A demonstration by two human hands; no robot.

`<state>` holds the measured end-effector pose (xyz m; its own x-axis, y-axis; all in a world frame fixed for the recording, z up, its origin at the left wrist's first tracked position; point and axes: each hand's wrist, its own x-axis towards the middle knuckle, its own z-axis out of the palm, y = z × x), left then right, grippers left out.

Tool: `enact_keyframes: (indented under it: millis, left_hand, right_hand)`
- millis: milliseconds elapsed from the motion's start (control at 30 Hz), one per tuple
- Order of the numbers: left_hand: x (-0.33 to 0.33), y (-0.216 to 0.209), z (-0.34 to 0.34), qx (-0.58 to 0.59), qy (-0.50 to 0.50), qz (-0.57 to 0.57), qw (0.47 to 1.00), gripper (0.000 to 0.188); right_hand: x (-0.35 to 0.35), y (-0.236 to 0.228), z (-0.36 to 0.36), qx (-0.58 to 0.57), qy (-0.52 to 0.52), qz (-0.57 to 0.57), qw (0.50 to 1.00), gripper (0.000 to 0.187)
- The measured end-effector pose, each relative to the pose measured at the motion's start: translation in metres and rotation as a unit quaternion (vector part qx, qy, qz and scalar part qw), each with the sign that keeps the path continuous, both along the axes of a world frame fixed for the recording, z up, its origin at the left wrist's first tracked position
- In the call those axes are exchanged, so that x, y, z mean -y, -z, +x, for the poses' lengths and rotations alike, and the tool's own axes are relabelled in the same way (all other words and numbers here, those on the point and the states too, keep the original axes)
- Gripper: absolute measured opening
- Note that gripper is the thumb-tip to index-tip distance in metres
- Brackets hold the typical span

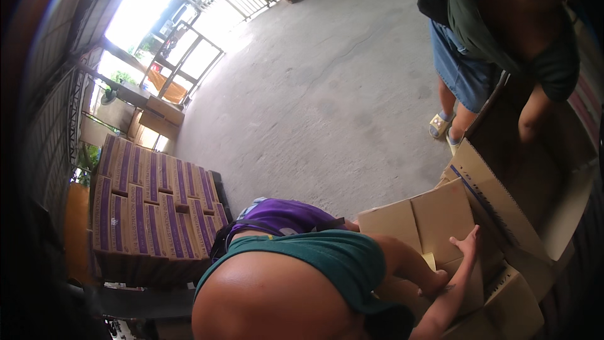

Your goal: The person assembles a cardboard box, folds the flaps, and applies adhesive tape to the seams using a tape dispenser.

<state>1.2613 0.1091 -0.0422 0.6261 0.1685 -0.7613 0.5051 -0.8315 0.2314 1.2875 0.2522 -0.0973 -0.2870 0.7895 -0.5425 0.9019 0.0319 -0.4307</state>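
A bare shoulder and a green sleeveless top fill the lower middle, very near the camera. From there an arm reaches right to my left hand (434, 283), low against a brown cardboard box (442, 214). Its fingers are partly hidden beside my right wrist, so I cannot tell how far they are closed. A pale yellow piece (429, 262) shows just above it. My right hand (466, 243) comes up from the lower edge, thumb and fingers apart, laid against the side of the box. More cardboard (513, 305) lies beneath and to the right.
At the right another person (503, 38) in a dark top and denim leans over a big open carton (487, 192). A stack of brown-and-purple boxes (157, 208) stands at the left. Grey concrete floor (327, 88) stretches back to a bright gateway (189, 56).
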Motion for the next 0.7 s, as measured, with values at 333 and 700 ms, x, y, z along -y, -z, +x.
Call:
enact_keyframes:
  millis: [333,700]
  left_hand:
    - [-0.005,0.004,0.008,-0.013,-0.020,0.001,1.000,0.051]
    - [-0.001,-0.018,-0.013,-0.001,-0.039,0.011,0.999,0.041]
  right_hand:
    - [0.004,-0.009,-0.009,0.047,-0.038,0.016,0.998,0.109]
    - [0.016,-0.008,-0.006,0.016,0.025,0.049,0.998,0.108]
